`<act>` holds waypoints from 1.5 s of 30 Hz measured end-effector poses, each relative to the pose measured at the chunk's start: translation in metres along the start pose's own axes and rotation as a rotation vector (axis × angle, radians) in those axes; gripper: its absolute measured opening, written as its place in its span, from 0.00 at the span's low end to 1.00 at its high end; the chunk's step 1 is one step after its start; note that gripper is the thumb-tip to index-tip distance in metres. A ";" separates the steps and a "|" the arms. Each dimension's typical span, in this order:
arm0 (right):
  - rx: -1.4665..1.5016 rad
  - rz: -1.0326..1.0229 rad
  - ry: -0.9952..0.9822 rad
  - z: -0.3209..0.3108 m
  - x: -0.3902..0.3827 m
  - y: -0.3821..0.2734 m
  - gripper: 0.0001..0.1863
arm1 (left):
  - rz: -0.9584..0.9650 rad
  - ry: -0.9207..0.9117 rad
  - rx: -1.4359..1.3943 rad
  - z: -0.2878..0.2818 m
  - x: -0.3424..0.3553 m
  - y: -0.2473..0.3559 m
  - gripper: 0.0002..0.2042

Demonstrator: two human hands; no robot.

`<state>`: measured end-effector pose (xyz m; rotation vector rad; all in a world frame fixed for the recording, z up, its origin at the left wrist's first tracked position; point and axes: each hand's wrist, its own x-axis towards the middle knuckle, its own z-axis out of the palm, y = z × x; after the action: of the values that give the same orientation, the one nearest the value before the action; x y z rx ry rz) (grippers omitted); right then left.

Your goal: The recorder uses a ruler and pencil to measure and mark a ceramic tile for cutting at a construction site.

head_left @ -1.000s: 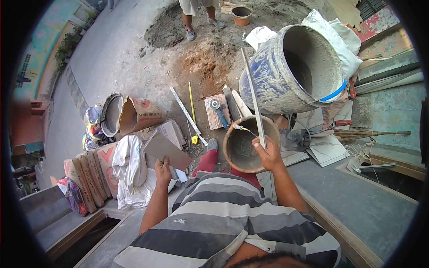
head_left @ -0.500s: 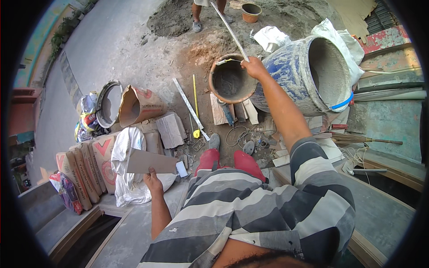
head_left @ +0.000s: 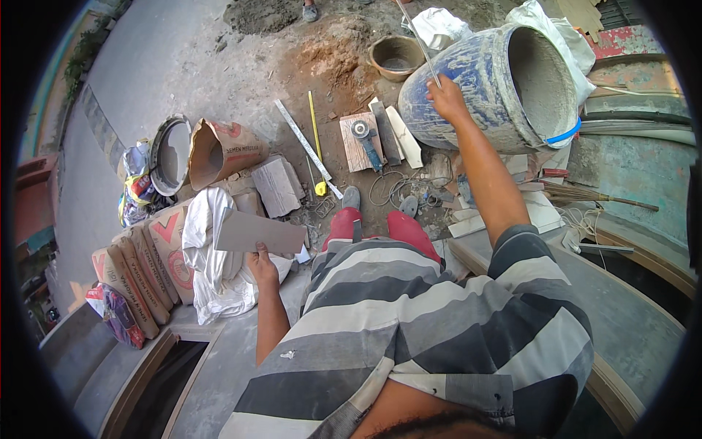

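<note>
My left hand (head_left: 262, 263) grips a flat grey tile (head_left: 259, 232) by its near edge, with the thumb on top, above a white sack (head_left: 212, 271). My right arm reaches forward, and my right hand (head_left: 446, 99) is closed round the lower end of a long thin metal bar (head_left: 420, 42). The bar points away past the top edge of the view. Just beyond its left side stands a round mortar bucket (head_left: 396, 58), apart from my hand. The large blue drum (head_left: 468, 88), smeared with cement, lies on its side behind my right hand.
An angle grinder (head_left: 368, 144) lies on a board ahead of my feet, its cable loose beside it. A tape measure (head_left: 320, 188) and a white metal strip (head_left: 307, 148) are left of it. Cement bags (head_left: 167, 241) stand at left. Someone's foot (head_left: 310, 12) shows far ahead.
The bucket, earlier at my right hand and over the grinder, now stands farther off by the drum. The grinder is uncovered. The view has tilted nearer, and the tile has shifted slightly right.
</note>
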<state>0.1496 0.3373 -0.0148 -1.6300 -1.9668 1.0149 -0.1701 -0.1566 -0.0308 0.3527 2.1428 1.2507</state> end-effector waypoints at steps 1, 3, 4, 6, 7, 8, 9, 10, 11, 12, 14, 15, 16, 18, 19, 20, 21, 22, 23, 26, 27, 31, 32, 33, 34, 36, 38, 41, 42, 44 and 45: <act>0.079 0.055 -0.003 0.001 -0.035 0.018 0.16 | -0.017 -0.064 0.007 0.003 0.007 0.004 0.27; 0.110 0.175 -0.030 0.003 -0.103 0.043 0.17 | 0.016 -0.088 -0.043 0.011 0.020 0.005 0.25; 0.081 0.250 -0.056 0.002 -0.138 0.047 0.16 | 0.009 -0.105 -0.023 0.015 0.029 0.008 0.25; -0.015 0.308 -0.072 -0.002 -0.207 0.078 0.16 | 0.036 -0.185 -0.017 0.023 0.040 0.018 0.23; -0.080 0.287 -0.063 -0.002 -0.242 0.107 0.16 | 0.032 -0.216 0.006 0.028 0.046 0.020 0.23; -0.117 0.273 -0.069 -0.009 -0.267 0.101 0.16 | 0.074 -0.209 -0.026 0.023 0.050 0.024 0.22; -0.145 0.282 -0.082 -0.013 -0.297 0.104 0.16 | 0.106 -0.211 -0.038 0.024 0.055 0.025 0.22; -0.182 0.314 -0.061 -0.015 -0.326 0.114 0.15 | 0.106 -0.227 -0.025 0.027 0.061 0.024 0.22; -0.218 0.346 -0.040 -0.016 -0.356 0.127 0.14 | 0.117 -0.240 -0.017 0.030 0.066 0.024 0.21; -0.270 0.397 -0.013 -0.016 -0.386 0.146 0.15 | 0.129 -0.254 -0.012 0.036 0.069 0.024 0.20; -0.308 0.457 0.011 -0.019 -0.426 0.163 0.16 | 0.130 -0.258 0.014 0.045 0.067 0.031 0.19; -0.304 0.540 -0.022 -0.024 -0.441 0.163 0.17 | 0.128 -0.254 0.029 0.049 0.064 0.039 0.18; -0.299 0.619 -0.055 -0.028 -0.450 0.165 0.19 | 0.133 -0.265 0.040 0.054 0.060 0.047 0.18; -0.259 0.637 -0.040 -0.031 -0.462 0.179 0.21 | 0.131 -0.258 0.066 0.066 0.047 0.061 0.16; -0.230 0.644 -0.031 -0.033 -0.465 0.187 0.22 | 0.138 -0.261 0.072 0.071 0.045 0.062 0.16; -0.221 0.644 -0.029 -0.034 -0.466 0.195 0.22 | 0.132 -0.271 0.021 0.074 0.043 0.064 0.16; -0.219 0.646 -0.021 -0.035 -0.464 0.202 0.23 | 0.122 -0.279 -0.029 0.079 0.039 0.065 0.16; -0.217 0.646 -0.017 -0.037 -0.461 0.210 0.24 | 0.126 -0.273 -0.023 0.081 0.035 0.066 0.16; -0.208 0.640 -0.025 -0.038 -0.457 0.219 0.24 | 0.123 -0.263 -0.015 0.083 0.030 0.068 0.16; -0.180 0.660 -0.054 -0.046 -0.438 0.259 0.22 | 0.132 -0.215 -0.009 0.095 -0.008 0.078 0.17; -0.166 0.700 -0.049 -0.044 -0.437 0.288 0.21 | 0.144 -0.208 -0.019 0.106 -0.023 0.084 0.18; -0.207 0.687 -0.138 -0.043 -0.416 0.378 0.17 | 0.130 -0.054 0.066 0.125 -0.090 0.098 0.21; -0.214 0.696 -0.145 -0.047 -0.416 0.406 0.17 | 0.104 -0.065 0.023 0.131 -0.102 0.094 0.23; -0.343 0.617 -0.168 -0.054 -0.418 0.438 0.16 | 0.089 -0.076 0.021 0.135 -0.111 0.086 0.23; -0.454 0.520 -0.204 -0.053 -0.410 0.452 0.15 | 0.076 -0.085 0.009 0.130 -0.121 0.080 0.23; -0.395 0.633 -0.292 -0.051 -0.393 0.470 0.17 | 0.030 -0.034 -0.001 0.132 -0.139 0.073 0.23; -0.328 0.725 -0.390 -0.043 -0.370 0.458 0.19 | -0.001 0.035 -0.006 0.134 -0.159 0.075 0.24; 0.062 1.156 -0.306 -0.028 -0.347 0.458 0.14 | -0.056 0.072 -0.039 0.136 -0.165 0.058 0.26; 0.242 1.232 -0.234 -0.021 -0.342 0.469 0.12 | -0.085 0.056 -0.060 0.147 -0.162 0.052 0.27; 0.518 1.341 -0.175 -0.010 -0.328 0.494 0.12 | -0.144 0.020 -0.111 0.156 -0.148 0.026 0.27; 0.501 1.343 -0.166 0.002 -0.321 0.503 0.12 | -0.157 0.015 -0.122 0.162 -0.141 0.012 0.27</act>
<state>0.5670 0.0604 -0.3386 -2.4942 -0.3167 1.8704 0.0397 -0.1118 -0.0243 0.1209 2.0516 1.2895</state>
